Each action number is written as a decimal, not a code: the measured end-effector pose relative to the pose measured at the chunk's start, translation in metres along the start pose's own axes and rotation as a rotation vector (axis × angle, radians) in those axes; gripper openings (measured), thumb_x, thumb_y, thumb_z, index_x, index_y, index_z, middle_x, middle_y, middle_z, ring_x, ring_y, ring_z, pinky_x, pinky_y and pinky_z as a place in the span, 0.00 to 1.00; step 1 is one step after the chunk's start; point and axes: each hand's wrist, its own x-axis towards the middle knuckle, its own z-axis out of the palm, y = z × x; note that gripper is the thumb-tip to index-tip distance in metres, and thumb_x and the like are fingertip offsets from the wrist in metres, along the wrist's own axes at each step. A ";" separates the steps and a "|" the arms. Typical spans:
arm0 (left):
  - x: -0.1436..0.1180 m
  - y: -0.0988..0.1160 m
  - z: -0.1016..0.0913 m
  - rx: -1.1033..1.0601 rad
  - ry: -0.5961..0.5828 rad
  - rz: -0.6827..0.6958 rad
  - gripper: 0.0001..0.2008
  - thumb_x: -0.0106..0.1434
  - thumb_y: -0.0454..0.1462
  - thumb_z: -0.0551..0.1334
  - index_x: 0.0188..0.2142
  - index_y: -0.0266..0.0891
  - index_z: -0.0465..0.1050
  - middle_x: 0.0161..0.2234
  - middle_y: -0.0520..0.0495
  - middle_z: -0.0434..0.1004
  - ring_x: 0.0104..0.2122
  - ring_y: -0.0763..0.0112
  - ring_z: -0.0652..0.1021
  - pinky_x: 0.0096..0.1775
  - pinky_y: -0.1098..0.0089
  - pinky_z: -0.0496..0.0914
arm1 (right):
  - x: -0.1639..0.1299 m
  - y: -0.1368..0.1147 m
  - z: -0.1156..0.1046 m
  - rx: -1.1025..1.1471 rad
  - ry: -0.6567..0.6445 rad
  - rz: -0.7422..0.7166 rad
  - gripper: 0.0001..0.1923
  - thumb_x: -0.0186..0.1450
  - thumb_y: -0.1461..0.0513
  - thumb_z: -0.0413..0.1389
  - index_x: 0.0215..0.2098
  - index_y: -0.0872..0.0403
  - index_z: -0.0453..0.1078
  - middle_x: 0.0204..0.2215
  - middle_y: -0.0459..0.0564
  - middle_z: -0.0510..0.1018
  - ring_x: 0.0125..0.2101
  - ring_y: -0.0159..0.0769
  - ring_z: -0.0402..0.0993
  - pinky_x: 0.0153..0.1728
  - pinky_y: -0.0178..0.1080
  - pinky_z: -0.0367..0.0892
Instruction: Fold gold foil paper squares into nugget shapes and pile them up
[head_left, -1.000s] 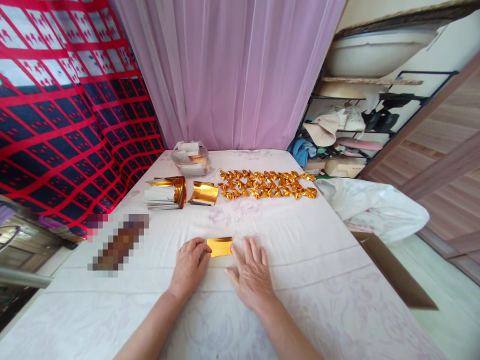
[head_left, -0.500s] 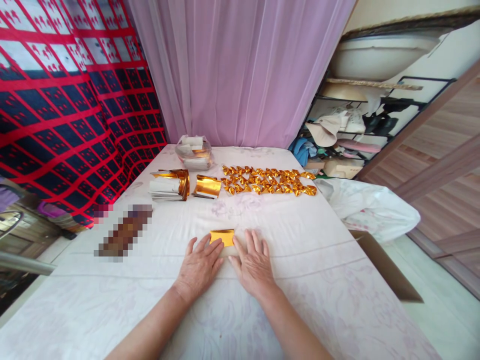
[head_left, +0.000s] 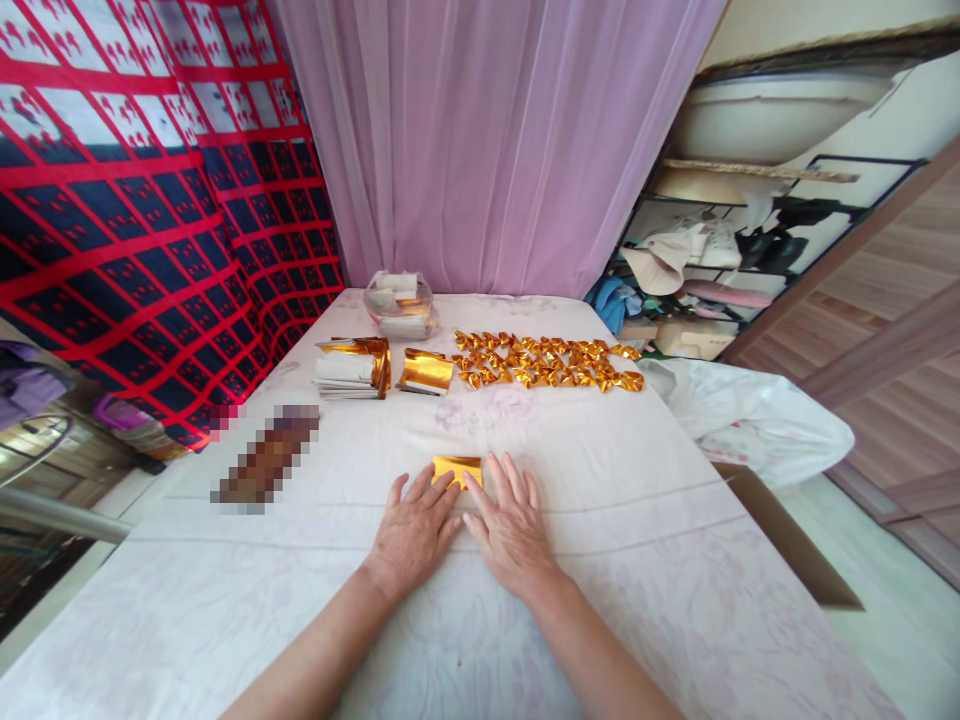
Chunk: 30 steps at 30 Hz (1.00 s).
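A small folded sheet of gold foil paper (head_left: 459, 466) lies flat on the cloth-covered table (head_left: 630, 590). My left hand (head_left: 415, 525) rests over its left and near side, fingers spread and pressed down on it. From the right, my right hand (head_left: 512, 520) lies flat, its index finger touching the near right part of the paper. Both thumbs point inward, a little apart. The near edge of the paper is partly hidden under my fingers.
Several folded gold foil pieces (head_left: 551, 362) form rows at the far right. Left of them are a small foil stack (head_left: 426, 371), a larger foil paper stack (head_left: 351, 372) and a clear bag of paper (head_left: 397, 305). A pixelated item (head_left: 270, 460) lies left. A white plastic bag (head_left: 765, 420) sits beyond the right edge.
My right index finger has moved inward onto the gold paper, nearer my left fingers. The whole view has shifted slightly, so everything appears a little further right.
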 end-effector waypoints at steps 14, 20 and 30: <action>-0.016 -0.007 0.005 0.056 0.005 0.017 0.23 0.70 0.47 0.49 0.61 0.46 0.64 0.61 0.48 0.67 0.64 0.54 0.61 0.61 0.47 0.50 | -0.006 -0.003 0.006 0.022 -0.118 0.125 0.28 0.69 0.47 0.49 0.64 0.42 0.59 0.68 0.55 0.51 0.68 0.51 0.41 0.62 0.59 0.42; -0.023 -0.017 0.006 0.138 0.059 0.048 0.23 0.71 0.48 0.47 0.60 0.47 0.65 0.60 0.50 0.69 0.63 0.55 0.62 0.62 0.49 0.47 | -0.008 -0.003 0.006 -0.014 -0.077 0.141 0.26 0.69 0.49 0.49 0.64 0.44 0.61 0.68 0.56 0.51 0.67 0.51 0.42 0.62 0.59 0.42; -0.024 -0.014 0.009 0.144 0.105 0.051 0.23 0.71 0.47 0.48 0.61 0.47 0.65 0.59 0.50 0.69 0.62 0.56 0.64 0.61 0.50 0.49 | -0.007 -0.005 0.009 -0.012 0.007 0.069 0.31 0.68 0.49 0.51 0.66 0.51 0.56 0.68 0.59 0.49 0.68 0.52 0.41 0.62 0.61 0.42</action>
